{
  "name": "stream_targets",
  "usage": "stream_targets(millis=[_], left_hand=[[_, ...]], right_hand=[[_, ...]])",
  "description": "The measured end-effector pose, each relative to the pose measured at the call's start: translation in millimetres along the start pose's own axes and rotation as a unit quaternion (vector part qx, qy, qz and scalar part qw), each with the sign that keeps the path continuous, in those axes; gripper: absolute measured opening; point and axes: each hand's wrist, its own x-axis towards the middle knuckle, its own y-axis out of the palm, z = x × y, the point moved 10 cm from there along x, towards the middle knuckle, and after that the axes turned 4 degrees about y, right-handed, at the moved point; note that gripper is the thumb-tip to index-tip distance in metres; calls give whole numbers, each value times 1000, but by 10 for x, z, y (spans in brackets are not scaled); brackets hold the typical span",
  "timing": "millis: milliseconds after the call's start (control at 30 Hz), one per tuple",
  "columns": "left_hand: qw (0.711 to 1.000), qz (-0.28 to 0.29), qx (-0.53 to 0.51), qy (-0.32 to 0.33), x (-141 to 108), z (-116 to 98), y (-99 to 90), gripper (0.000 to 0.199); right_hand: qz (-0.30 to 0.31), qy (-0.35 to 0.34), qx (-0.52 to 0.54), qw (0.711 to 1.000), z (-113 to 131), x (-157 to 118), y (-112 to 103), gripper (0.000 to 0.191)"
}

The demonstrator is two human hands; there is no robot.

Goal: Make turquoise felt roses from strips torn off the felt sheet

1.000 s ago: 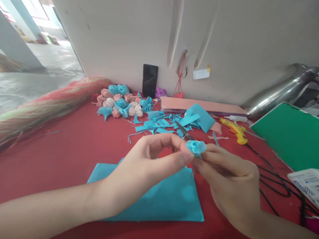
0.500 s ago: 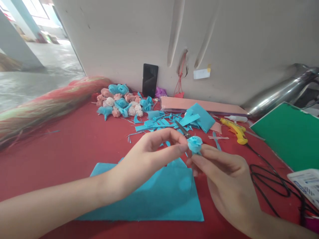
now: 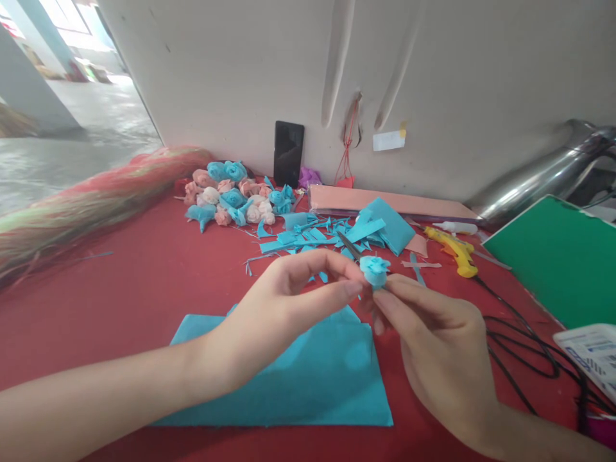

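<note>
A small light-blue paper rose (image 3: 374,270) is held up above the table in front of me. My right hand (image 3: 440,346) pinches its base between thumb and fingers. From the other side, my left hand (image 3: 293,308) brings thumb and index fingertip together at the rose's left edge, closed on its petals as far as I can see. Below both hands lies a folded sheet of blue crepe paper (image 3: 289,385) on the red tabletop. Scissors (image 3: 348,245) lie just behind the rose, their handles hidden by it and my hands.
Finished paper roses (image 3: 235,197) are piled at the back left, beside a leaning phone (image 3: 289,154). Blue paper scraps (image 3: 308,239) lie mid-table. At right are a yellow glue gun (image 3: 455,250) with its black cord, a green board (image 3: 543,256) and a metal kettle (image 3: 524,176).
The rose has tilted in my fingers, its petals now showing more from the side. Both hands stay in nearly the same place.
</note>
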Motion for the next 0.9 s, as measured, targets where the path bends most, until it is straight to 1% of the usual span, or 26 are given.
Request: stream_targets(millis=[233,333,433,500,567,667,733,800,900], left_hand=[[996,13,-79,-24,-20,52,70,12],[994,8,-102,-30,-31,67,77,11],[993,10,-113,-33,-36,79,87,10],[994,13,-108,-23,-34,63,82,9],[997,4,-71,-4,-28,33,40,8],[1000,-24,10,14,-25,9,-49,8],[999,-33,28,14,-24,12,-75,10],[1000,-16,6,11,-21,17,-36,12],[999,11,-42,7,-20,11,44,14]], right_hand=[[-2,-44,-32,999,120,-33,11,25],[-7,-55,-42,998,136,-34,7,24],[-10,-60,-27,998,110,-23,4,25],[6,-34,5,999,27,-12,25,24],[39,28,53,997,-118,-11,75,20],[83,117,113,983,-288,-51,150,21],[98,139,138,976,-310,-75,173,21],[103,145,148,973,-305,-84,181,20],[94,141,140,975,-301,-76,168,19]])
